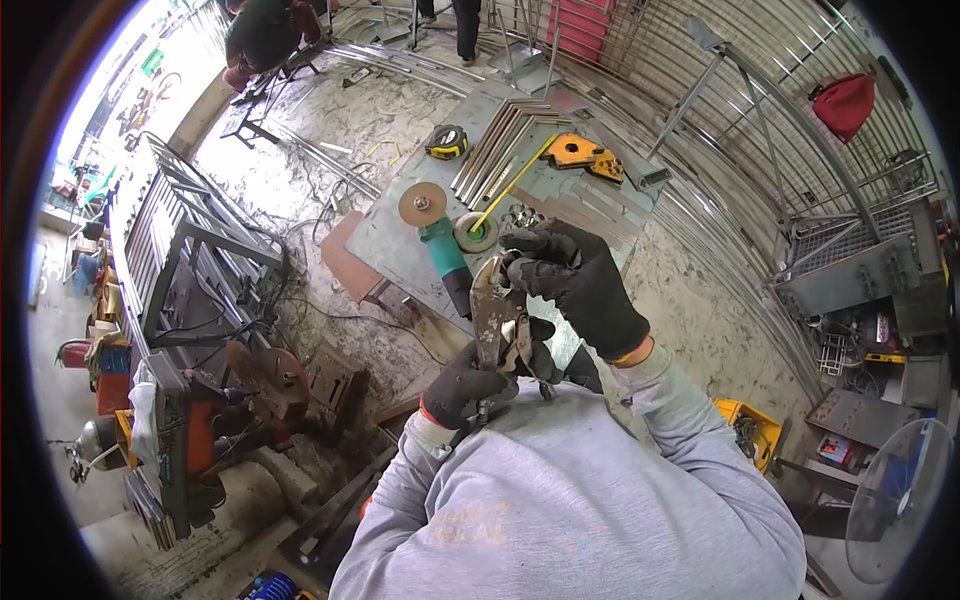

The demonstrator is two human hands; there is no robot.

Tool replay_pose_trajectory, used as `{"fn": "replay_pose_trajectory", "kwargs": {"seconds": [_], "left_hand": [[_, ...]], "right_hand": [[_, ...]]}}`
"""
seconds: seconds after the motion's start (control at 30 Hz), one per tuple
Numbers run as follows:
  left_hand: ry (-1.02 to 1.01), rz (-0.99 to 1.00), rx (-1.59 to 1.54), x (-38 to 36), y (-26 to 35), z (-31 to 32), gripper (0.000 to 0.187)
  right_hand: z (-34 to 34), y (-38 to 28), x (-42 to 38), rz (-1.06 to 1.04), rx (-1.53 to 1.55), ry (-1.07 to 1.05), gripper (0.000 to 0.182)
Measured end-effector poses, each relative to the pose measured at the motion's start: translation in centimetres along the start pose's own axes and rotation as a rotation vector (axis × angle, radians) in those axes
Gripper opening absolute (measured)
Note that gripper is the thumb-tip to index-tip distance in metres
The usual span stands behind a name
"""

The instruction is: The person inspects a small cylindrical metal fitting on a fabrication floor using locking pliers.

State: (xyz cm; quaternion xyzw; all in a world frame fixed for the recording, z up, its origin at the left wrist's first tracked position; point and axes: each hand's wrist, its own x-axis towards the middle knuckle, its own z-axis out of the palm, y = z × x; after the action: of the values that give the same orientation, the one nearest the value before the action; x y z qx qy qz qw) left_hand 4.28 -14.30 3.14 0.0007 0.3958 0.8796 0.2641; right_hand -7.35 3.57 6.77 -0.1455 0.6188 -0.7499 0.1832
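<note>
My left hand (466, 388), in a dark glove, is wrapped round the handles of worn locking pliers (490, 312), held upright before my chest with the jaws pointing away. My right hand (585, 285), gloved too, is closed in a pinch just beyond the jaws; whatever lies between its fingertips is too small to make out. Past the pliers is a metal worktable (405, 235). On it lies a teal angle grinder (441, 250) with a brown disc, left of my hands. Beside the grinder is a round abrasive disc (474, 236) with a green centre.
The worktable also bears a tape measure (447, 142), bent metal bars (500, 140), a yellow strip (515, 185) and orange magnetic holders (575, 152). A cut-off machine (265, 385) stands left, a yellow bin (750, 430) right. One person (262, 40) sits at the far left; another person's legs (467, 25) show behind.
</note>
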Motion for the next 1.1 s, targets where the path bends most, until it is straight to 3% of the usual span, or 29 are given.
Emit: {"fn": "replay_pose_trajectory", "kwargs": {"seconds": [0.13, 0.37, 0.53, 0.67, 0.93, 1.1], "left_hand": [[0.151, -0.069, 0.139, -0.5, -2.4, -3.4, 0.071], [0.004, -0.011, 0.039, -0.1, -3.3, -4.3, 0.064], [0.169, -0.092, 0.154, -0.9, -2.1, -3.1, 0.062], [0.175, -0.108, 0.177, -0.8, -2.0, -3.0, 0.062], [-0.013, -0.03, 0.054, 0.1, -3.0, -4.2, 0.063], [0.0, -0.035, -0.025, -0.2, -3.0, -3.4, 0.063]], "right_hand": [[0.6, 0.1, -0.1, 0.021, 0.092, 0.039, 0.033], [0.6, 0.0, -0.3, 0.041, 0.106, 0.018, 0.032], [1.1, 0.2, -0.8, 0.053, 0.123, 0.08, 0.032], [1.3, -0.1, -1.0, 0.091, 0.144, 0.097, 0.033], [0.9, -0.1, -0.9, 0.052, 0.107, 0.056, 0.036], [1.1, -0.2, -0.9, 0.038, 0.123, 0.061, 0.036]]}}
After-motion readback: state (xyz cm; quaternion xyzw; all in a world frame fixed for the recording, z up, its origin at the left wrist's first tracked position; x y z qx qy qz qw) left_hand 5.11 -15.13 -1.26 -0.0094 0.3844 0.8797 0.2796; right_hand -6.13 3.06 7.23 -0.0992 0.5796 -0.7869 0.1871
